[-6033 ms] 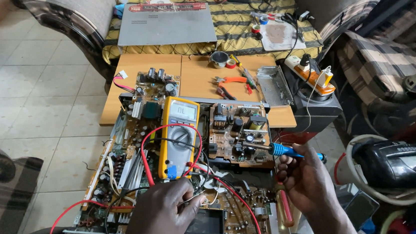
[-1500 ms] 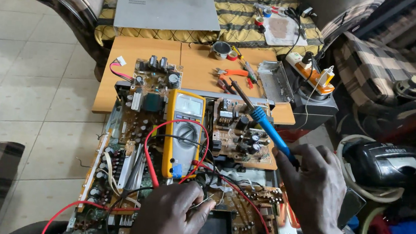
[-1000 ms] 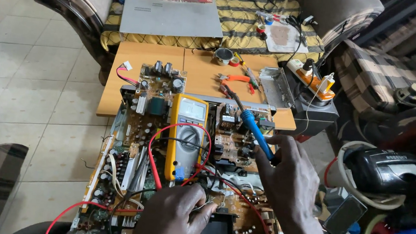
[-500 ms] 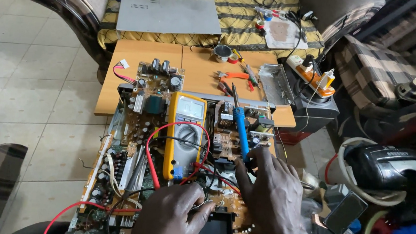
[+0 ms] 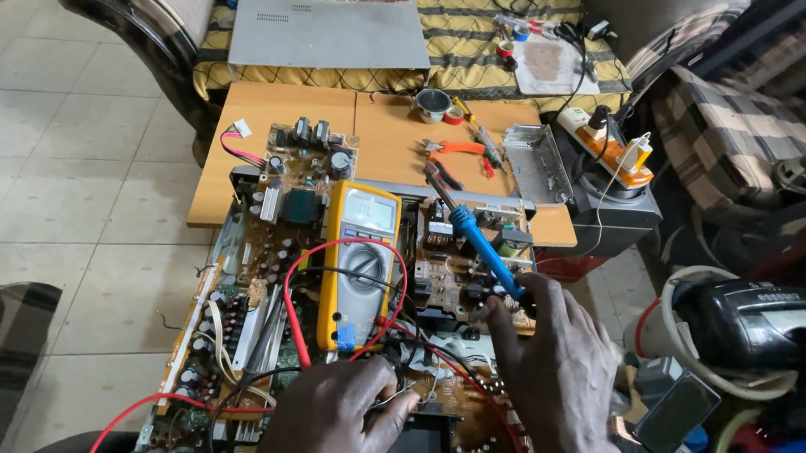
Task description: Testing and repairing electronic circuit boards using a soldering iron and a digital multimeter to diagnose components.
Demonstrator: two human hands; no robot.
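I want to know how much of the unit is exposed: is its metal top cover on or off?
Off. The circuit boards lie bare, and a grey metal cover rests apart on the striped cloth.

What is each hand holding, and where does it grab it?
The right hand grips the blue soldering iron low on its handle. What the left hand pinches is unclear.

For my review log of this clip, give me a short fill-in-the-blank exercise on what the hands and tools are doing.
1. The right hand holds a soldering iron with a ____ handle.
2. The multimeter lying on the circuit boards has a ____ casing.
3. The left hand rests ____ the multimeter in the picture.
4. The red pliers lie on the ____ table.

Missing words: blue; yellow; below; wooden
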